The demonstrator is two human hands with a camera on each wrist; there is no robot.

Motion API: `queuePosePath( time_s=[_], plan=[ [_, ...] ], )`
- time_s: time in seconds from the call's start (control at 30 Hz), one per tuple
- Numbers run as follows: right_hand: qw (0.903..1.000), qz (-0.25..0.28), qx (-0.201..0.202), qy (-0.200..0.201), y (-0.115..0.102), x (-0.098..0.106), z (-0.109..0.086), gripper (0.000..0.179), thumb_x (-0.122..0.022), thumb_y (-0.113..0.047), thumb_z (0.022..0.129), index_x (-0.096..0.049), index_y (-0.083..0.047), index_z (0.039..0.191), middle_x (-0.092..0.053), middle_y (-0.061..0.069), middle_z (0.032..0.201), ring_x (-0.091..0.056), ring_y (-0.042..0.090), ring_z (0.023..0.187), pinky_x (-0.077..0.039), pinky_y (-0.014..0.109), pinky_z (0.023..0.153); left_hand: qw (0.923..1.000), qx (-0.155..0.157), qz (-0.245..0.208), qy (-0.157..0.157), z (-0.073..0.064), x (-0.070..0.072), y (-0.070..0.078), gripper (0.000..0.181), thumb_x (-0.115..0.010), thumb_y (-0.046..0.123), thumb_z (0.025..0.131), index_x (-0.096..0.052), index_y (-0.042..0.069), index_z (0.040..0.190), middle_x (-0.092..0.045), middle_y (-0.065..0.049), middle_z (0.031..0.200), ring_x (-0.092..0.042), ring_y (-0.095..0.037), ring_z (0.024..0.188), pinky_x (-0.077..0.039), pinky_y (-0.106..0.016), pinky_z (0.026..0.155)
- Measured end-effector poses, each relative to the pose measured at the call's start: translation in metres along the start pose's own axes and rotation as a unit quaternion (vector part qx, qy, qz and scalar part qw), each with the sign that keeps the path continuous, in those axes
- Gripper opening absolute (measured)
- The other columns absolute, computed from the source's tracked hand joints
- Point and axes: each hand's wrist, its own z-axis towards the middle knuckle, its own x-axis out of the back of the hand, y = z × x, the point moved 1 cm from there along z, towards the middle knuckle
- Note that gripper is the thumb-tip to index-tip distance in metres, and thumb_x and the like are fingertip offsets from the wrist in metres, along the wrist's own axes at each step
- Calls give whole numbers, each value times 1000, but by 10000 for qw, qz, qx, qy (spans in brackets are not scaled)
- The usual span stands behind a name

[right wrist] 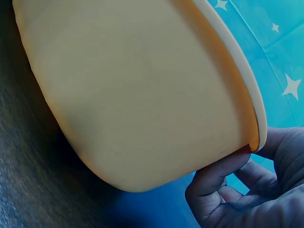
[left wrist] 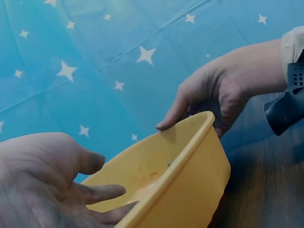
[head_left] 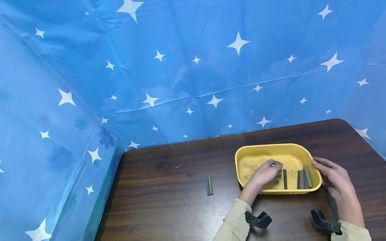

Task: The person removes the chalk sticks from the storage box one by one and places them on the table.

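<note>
A yellow plastic tub [head_left: 265,150] stands on the table, its floor smudged with orange. My left hand [head_left: 266,173] reaches into it; the left wrist view shows thumb and fingers [left wrist: 107,192] apart with nothing visible between them. Some fingertips look dark. Beside that hand a dark stick [head_left: 285,179], like a chalk pastel, leans on the tub's near wall. Several more sticks [head_left: 302,179], brownish, grey-blue and green, lean at the tub's right end. My right hand [head_left: 336,175] pinches the tub's right rim between thumb and fingers, as the right wrist view [right wrist: 247,190] confirms.
Left of the tub, two sticks [head_left: 209,184], one bluish and one olive, lie side by side on the dark wooden table [head_left: 163,201]. A blue curtain with white stars [head_left: 193,77] hangs behind the table and along its left side. Both wrists wear black mounts [head_left: 258,220].
</note>
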Motion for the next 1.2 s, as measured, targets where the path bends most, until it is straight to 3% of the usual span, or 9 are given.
queuePosePath(
  time_s=[0.2, 0.47, 0.83, 1.03, 1.2],
  plan=[
    [9999, -57, 72, 40, -2, -2, 2, 20, -73, -26, 99, -72, -43, 88, -71, -13, 81, -62, 6, 62, -49, 23, 49, 9996, 222, -143, 63, 7, -5, -2, 20, -58, 21, 106, -65, 3, 113, -60, -7, 102, -63, -25, 96, -56, -51, 90],
    [9998, 115, -65, 162, -3, -4, 3, 25, -72, -22, 100, -73, -41, 84, -71, -14, 80, -65, 4, 65, -50, 22, 49, 9994, 287, -163, -108, 14, -13, -3, 20, -58, 18, 106, -63, 1, 114, -59, -12, 103, -63, -28, 96, -58, -55, 87],
    [10000, 33, 6, 75, -3, -4, 2, 22, -71, -24, 101, -72, -41, 87, -71, -12, 80, -61, 6, 59, -48, 22, 48, 9991, 377, -13, -218, 20, -39, -1, 13, -60, 12, 104, -62, 1, 109, -61, -10, 96, -61, -25, 90, -59, -57, 83],
    [10000, 18, -5, 59, -3, -2, 3, 20, -72, -25, 100, -72, -41, 88, -70, -14, 82, -61, 5, 65, -49, 23, 51, 9989, 408, -191, -120, 24, -49, -1, 7, -62, 7, 102, -61, 1, 106, -58, -11, 90, -58, -23, 83, -58, -60, 83],
    [9999, 83, -35, 58, -4, -2, 3, 20, -72, -25, 100, -72, -40, 87, -71, -15, 84, -65, 4, 70, -52, 24, 54, 9984, 431, -350, -111, 26, -55, -1, 14, -66, 3, 99, -62, -1, 112, -61, -11, 92, -65, -29, 87, -59, -57, 82]
  ],
)
